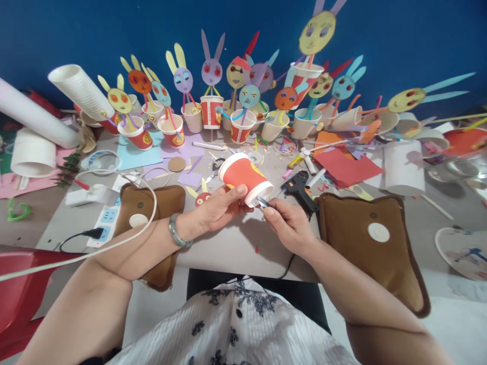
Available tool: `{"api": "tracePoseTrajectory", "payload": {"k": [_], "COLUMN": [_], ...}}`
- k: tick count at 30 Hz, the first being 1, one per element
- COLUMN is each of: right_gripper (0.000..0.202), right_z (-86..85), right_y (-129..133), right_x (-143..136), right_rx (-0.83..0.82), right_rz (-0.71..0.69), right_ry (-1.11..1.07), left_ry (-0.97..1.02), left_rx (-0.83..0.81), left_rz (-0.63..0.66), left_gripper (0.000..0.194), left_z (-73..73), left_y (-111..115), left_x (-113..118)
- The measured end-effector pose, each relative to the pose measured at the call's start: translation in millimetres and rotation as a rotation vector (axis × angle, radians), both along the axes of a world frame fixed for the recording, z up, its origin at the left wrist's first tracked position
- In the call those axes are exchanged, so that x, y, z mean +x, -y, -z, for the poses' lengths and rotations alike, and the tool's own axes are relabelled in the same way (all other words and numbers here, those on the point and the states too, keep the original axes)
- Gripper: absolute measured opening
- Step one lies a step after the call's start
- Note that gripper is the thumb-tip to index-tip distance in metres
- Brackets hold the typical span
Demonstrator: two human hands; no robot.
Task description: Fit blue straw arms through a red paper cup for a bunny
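A red and white paper cup (245,175) lies tilted in my left hand (222,205), its base turned toward my right hand. The fingers and thumb of the left hand are closed round its lower side. Between the thumb and fingers of my right hand (287,220) is a small metal blade (262,202), with its tip against the cup's base. Its handle is hidden in the fist, so I cannot tell whether the tip has gone through. Just left of the cup lies a pair of black-handled scissors (216,166).
Several paper-cup rabbit figures, such as a purple one (212,72), line the back. A black glue gun (300,191) lies right of the cup. Brown hand warmers (375,263) flank the work area. A power strip (108,218) and white cable (150,213) are at left.
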State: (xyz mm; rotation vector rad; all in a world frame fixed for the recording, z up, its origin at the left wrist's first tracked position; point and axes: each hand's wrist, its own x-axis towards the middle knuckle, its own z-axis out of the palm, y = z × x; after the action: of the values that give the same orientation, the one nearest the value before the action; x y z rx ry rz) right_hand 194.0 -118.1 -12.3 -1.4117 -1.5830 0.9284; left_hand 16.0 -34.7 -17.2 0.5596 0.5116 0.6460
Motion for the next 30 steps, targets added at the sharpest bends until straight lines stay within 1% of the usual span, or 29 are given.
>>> {"api": "tracePoseTrajectory", "payload": {"k": [5, 13, 17, 22, 26, 30], "right_gripper": [0.051, 0.053, 0.053, 0.054, 0.055, 0.054], "right_z": [1.0, 4.2, 4.8, 2.8, 3.0, 4.4], "right_y": [-0.9, -0.8, -0.9, -1.6, -2.3, -2.1], "right_x": [-0.2, 0.7, 0.2, -1.2, -0.6, 0.8], "right_rx": [0.018, 0.025, 0.003, 0.01, 0.013, 0.033], "right_rz": [-0.002, 0.021, 0.009, -0.004, 0.007, 0.018], "right_ry": [0.011, 0.036, 0.001, -0.048, -0.041, -0.01], "left_ry": [-0.009, -0.022, -0.015, 0.031, 0.018, 0.007], "left_rx": [0.002, 0.031, 0.0, -0.016, 0.019, 0.057], "left_rz": [-0.004, 0.026, 0.027, -0.012, -0.021, -0.023], "left_gripper": [0.055, 0.052, 0.046, 0.037, 0.03, 0.032], "left_z": [-0.7, -0.5, -5.5, -10.7, -10.2, -8.1], "left_y": [0.0, -1.3, -1.6, -2.1, -2.7, -3.0], "left_x": [0.0, -2.3, -2.9, -2.9, -3.7, -4.1]}}
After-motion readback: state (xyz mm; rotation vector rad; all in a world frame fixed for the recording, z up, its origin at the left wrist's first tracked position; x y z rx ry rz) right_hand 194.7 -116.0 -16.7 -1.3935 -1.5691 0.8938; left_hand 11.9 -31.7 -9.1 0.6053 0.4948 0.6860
